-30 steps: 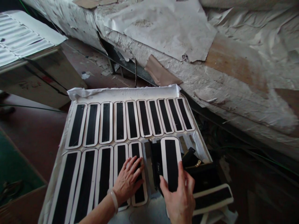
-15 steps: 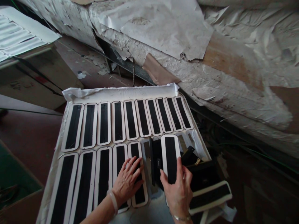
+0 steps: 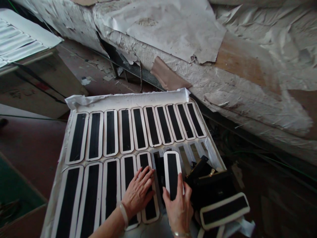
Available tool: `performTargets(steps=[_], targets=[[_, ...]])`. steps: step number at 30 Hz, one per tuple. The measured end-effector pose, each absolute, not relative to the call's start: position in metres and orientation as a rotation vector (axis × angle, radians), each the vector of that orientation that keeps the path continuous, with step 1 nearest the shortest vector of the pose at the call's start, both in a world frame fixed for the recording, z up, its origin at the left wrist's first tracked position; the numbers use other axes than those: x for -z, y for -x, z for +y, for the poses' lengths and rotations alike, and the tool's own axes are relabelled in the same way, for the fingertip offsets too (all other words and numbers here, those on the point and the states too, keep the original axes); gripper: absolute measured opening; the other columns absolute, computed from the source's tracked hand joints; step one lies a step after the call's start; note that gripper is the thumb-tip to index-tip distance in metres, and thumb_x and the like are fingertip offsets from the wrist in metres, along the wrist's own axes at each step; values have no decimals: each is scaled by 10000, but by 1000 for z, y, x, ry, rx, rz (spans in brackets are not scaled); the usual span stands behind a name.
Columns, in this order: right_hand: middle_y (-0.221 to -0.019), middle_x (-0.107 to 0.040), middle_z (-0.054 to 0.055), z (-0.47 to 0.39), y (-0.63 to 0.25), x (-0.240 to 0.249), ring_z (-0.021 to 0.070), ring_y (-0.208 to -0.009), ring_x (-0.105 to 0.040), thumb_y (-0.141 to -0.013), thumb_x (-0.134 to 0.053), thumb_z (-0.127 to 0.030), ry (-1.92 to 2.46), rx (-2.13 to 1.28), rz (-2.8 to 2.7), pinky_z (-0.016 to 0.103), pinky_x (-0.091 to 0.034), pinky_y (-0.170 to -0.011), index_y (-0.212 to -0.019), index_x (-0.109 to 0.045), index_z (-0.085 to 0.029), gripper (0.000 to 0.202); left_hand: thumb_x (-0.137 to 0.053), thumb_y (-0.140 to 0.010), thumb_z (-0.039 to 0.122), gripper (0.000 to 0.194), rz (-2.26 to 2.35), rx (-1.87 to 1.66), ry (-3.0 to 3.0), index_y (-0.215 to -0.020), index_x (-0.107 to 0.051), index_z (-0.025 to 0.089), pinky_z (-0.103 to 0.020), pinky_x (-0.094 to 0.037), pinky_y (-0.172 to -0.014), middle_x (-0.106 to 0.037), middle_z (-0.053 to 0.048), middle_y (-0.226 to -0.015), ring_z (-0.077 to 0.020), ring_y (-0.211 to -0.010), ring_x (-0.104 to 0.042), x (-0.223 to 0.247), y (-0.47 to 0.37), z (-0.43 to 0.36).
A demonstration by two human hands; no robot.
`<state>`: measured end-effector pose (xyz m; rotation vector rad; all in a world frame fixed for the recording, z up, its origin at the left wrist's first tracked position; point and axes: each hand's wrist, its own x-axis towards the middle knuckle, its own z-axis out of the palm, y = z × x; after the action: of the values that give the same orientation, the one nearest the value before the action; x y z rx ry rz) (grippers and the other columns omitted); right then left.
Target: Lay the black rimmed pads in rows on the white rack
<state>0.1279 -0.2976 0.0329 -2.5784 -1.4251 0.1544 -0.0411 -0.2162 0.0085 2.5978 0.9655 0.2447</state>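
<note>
Flat panels, each a rounded white frame around a black strip, lie in two rows on a paper-covered board. My left hand rests with its fingers outstretched on the last panel of the near row. To its right, my right hand grips another such panel between thumb and fingers at its lower end. This panel is beside the near row, over the board. Black material lies partly hidden beneath it.
Right of my right hand lies a black pouch-like piece with a gold zip pull. A loose panel lies at an angle by the board's right corner. Behind runs a long paper-covered bench. A box stands at the left.
My right hand has moved left and slightly down with its panel, nearer the near row. The black piece under the panel is more covered. My left hand stays almost in place.
</note>
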Motion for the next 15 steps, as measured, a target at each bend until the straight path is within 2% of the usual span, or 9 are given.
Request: performTargets(steps=[3,5,10,15], targets=[[-1214,-550,148,-294,-125,-29,273,-926,-673,-924,-515,-496,2457,-230,-1507,352,-603,-638,-1513,-310,-215,684,-588,-885,297,314,988,-301,-2498,-1179,-566,189,-453,-322,-1145,-517,6,-1418,-248,-1347,-402,-9,38,-210],[-1228,-536,157,-291,-124,-24,294,-990,-654,-912,-547,-439,2401,-277,-1551,391,-611,-717,-1520,-280,-211,702,-595,-874,252,329,991,-301,-2443,-1195,-549,195,-438,-367,-1122,-538,-3,-1391,-239,-1322,-435,-8,37,-207],[-1253,-508,146,-285,-127,-8,315,-1109,-588,-868,-635,-351,2325,-380,-1611,460,-580,-888,-1545,-181,-234,823,-657,-828,231,493,1031,-294,-2440,-1290,-491,187,-449,-459,-1041,-488,-52,-1442,-244,-1304,-457,-1,41,-206],[-1284,-473,142,-286,-127,2,319,-1151,-553,-890,-616,-340,2306,-493,-1605,490,-548,-944,-1563,-96,-262,854,-609,-881,309,643,1059,-249,-2589,-1466,-374,181,-416,-466,-1028,-355,-9,-1543,-226,-1330,-421,3,42,-206]])
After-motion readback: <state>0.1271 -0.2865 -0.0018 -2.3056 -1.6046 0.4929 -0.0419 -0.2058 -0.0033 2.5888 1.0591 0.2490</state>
